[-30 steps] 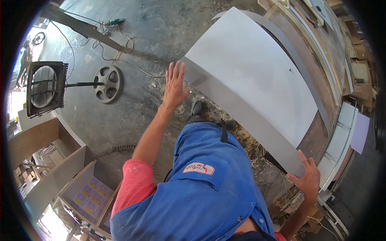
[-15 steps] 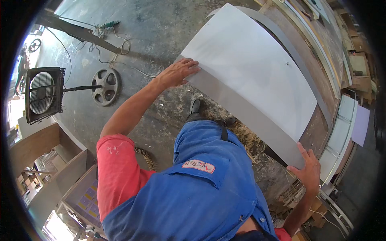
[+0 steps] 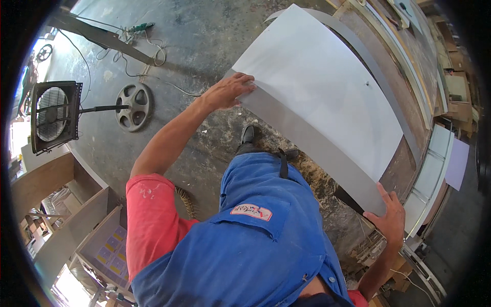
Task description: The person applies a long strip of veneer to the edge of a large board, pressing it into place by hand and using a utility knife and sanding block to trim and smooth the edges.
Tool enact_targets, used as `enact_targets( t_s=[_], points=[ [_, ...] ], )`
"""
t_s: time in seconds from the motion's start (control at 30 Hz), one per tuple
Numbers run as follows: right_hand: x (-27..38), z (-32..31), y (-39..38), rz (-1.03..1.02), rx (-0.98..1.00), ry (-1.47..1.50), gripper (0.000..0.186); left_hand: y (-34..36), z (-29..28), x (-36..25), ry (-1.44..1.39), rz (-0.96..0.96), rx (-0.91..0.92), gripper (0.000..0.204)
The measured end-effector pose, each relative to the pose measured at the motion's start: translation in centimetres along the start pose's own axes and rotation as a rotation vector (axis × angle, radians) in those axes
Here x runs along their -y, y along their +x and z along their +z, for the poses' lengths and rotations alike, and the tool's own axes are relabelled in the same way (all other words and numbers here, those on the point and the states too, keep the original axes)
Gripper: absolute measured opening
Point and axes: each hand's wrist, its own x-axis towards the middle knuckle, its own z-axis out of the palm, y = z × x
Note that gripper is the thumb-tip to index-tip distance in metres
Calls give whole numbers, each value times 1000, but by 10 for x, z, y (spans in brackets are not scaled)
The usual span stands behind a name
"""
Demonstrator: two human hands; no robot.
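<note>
A long grey strip [image 3: 312,134] lies along the near edge of a large white sheet [image 3: 327,87], slightly bowed. My left hand [image 3: 230,92] grips the strip's left end, fingers curled over its top. At the other end, my right hand [image 3: 389,215] holds the strip's corner, with thumb and forefinger set apart on its edges. How far the fingers reach underneath is hidden. A second grey strip [image 3: 376,66] curves along the sheet's far edge, on a brown board [image 3: 401,176].
A black fan [image 3: 55,117] on a round base [image 3: 134,107] stands to the left. Cables and a green power tool [image 3: 140,27] lie on the floor beyond. Wooden cabinet boxes [image 3: 48,179] stand at lower left, and a glass-like panel [image 3: 432,169] leans at right. Sawdust lies below the board.
Both hands keep their places on the grey strip. The view has shifted very slightly; nothing else has visibly moved.
</note>
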Motion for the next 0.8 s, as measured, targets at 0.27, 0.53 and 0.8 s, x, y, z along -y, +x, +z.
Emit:
enact_targets(
  t_s=[0.27,0.53,0.8],
  points=[
    [-3,5,-1,9,-3,6,101,-36,9,26,107,-182,-366,75],
    [2,1,1,15,-16,6,100,-59,7,49,-108,-243,-297,57],
    [-1,2,1,19,-9,4,100,-53,-4,39,-232,-385,-144,61]
  ],
)
